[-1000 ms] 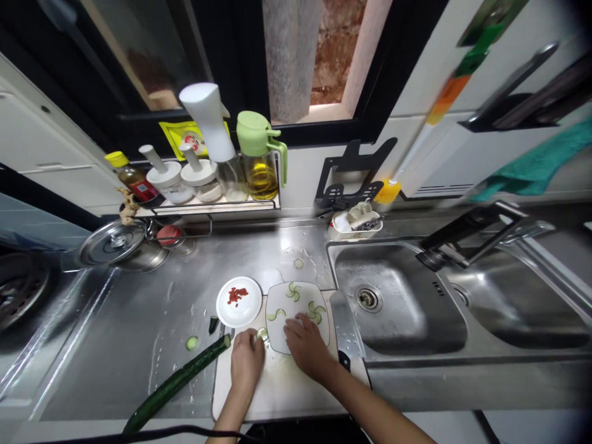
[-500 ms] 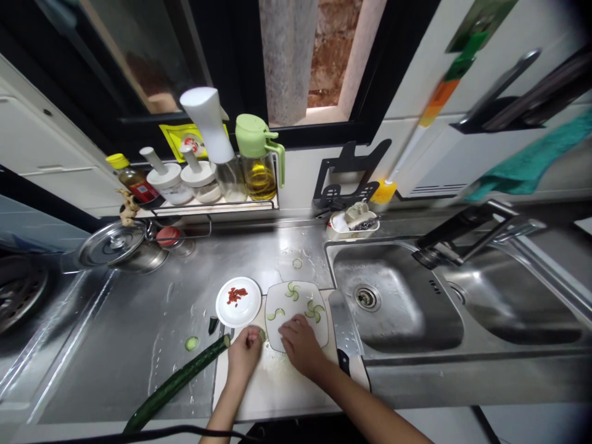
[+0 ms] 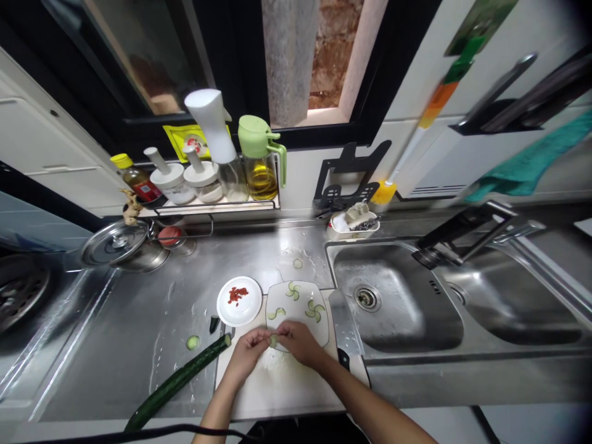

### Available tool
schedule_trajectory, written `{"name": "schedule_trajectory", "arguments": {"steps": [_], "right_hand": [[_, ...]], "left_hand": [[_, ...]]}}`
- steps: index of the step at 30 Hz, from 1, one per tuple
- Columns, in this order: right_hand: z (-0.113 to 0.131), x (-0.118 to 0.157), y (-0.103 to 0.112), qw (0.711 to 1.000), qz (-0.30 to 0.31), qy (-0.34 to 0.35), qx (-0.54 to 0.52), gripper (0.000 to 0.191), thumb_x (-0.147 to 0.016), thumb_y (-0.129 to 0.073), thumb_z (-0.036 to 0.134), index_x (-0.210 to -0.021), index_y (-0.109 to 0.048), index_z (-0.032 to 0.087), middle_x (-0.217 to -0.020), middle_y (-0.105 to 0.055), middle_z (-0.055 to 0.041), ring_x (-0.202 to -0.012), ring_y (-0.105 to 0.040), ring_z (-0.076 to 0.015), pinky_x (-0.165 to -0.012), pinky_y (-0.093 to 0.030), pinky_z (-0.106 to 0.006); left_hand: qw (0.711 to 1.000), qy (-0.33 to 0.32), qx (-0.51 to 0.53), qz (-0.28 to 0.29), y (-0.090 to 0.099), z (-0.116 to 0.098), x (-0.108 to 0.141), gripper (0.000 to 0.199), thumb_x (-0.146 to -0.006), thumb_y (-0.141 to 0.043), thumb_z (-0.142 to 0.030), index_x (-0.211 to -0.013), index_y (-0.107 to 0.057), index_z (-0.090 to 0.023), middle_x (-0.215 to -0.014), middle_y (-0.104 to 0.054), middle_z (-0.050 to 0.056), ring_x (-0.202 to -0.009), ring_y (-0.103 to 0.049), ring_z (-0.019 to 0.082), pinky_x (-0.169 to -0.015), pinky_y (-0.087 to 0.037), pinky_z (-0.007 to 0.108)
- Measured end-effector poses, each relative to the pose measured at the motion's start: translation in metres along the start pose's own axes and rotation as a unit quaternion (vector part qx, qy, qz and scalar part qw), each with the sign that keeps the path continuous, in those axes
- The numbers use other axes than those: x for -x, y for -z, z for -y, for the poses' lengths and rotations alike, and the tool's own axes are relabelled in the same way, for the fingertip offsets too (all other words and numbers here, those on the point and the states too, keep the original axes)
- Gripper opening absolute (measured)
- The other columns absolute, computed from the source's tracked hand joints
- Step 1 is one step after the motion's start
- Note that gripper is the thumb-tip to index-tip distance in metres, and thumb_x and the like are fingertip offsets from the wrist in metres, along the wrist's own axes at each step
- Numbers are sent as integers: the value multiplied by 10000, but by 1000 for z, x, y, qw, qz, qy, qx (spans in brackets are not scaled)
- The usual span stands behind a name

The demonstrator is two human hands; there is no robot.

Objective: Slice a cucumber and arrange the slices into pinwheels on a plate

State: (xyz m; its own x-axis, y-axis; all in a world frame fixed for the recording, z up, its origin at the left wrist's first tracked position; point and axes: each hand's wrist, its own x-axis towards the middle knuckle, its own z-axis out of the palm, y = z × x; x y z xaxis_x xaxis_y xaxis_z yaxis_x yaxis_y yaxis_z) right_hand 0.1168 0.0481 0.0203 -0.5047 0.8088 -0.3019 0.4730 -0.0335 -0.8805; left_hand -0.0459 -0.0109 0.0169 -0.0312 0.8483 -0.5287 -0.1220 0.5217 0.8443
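My left hand [image 3: 251, 350] is closed on a small cucumber slice [image 3: 273, 340] at the near left edge of a squarish white plate [image 3: 300, 299]. My right hand [image 3: 298, 341] meets it there, its fingertips pinched at the same slice. Thin green-edged cucumber pieces lie on the plate in curved patterns, two of them pinwheel-like. Left of it, a round white plate [image 3: 250, 308] bears small red pieces [image 3: 237, 295]. A long cucumber [image 3: 178, 383] with a cut end rests at the left of the cutting board [image 3: 277, 391].
A cleaver [image 3: 343, 320] lies at the board's right, beside the double sink [image 3: 398, 296]. Cucumber bits lie on the steel counter [image 3: 185, 296]. A lidded pot [image 3: 123, 243] stands at the left. Behind is a rack [image 3: 222, 209] with bottles and jars.
My right hand has drawn back from over the squarish plate toward its near edge. My left hand has moved right with the slice, and the two hands now meet.
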Motion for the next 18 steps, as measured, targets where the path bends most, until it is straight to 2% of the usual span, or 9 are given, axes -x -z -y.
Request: {"name": "schedule_trajectory", "arguments": {"steps": [4,8,10,13,15,18], "right_hand": [[5,4,9,1000,2,0,2,93,-734,-551,175,-684,-628,186,-668,-635,18,-661,-563,-127,-618,-397,-221],[9,6,14,999,-8,21,41,103,-734,-552,174,-672,-632,194,-685,-646,17,-683,-567,-131,-648,-392,-231],[10,6,16,997,-14,32,63,107,-735,-562,186,-660,-636,200,-684,-651,16,-697,-569,-136,-669,-390,-240],[10,7,17,996,-21,37,75,105,-736,-568,192,-669,-648,207,-698,-664,15,-712,-573,-142,-688,-392,-248],[10,8,17,996,-26,34,72,99,-732,-571,190,-677,-651,208,-704,-668,14,-721,-579,-145,-693,-393,-250],[8,9,16,997,-29,26,62,102,-735,-562,194,-675,-643,204,-687,-659,15,-704,-579,-144,-683,-395,-248]], "left_hand": [[999,48,26,5,-5,5,-2,373,-653,-684,-495,-719,-605,-136,-560,-519,-47,-490,-402,43,-484,-261,183],[984,127,126,-5,-13,10,-3,446,-652,-662,-572,-696,-504,-157,-540,-474,-69,-417,-343,16,-431,-180,167],[974,155,165,-11,-17,9,-3,457,-650,-671,-576,-715,-495,-160,-530,-480,-70,-400,-349,11,-421,-182,157],[968,168,187,-10,-20,5,-4,443,-634,-717,-525,-762,-534,-142,-593,-559,-29,-435,-427,15,-437,-251,146],[968,161,191,-8,-21,3,-6,429,-610,-752,-478,-775,-561,-131,-644,-596,-4,-475,-471,21,-460,-291,147],[972,132,192,-12,-20,1,-11,417,-549,-800,-415,-759,-588,-123,-603,-570,-25,-488,-464,23,-466,-282,149]]}}
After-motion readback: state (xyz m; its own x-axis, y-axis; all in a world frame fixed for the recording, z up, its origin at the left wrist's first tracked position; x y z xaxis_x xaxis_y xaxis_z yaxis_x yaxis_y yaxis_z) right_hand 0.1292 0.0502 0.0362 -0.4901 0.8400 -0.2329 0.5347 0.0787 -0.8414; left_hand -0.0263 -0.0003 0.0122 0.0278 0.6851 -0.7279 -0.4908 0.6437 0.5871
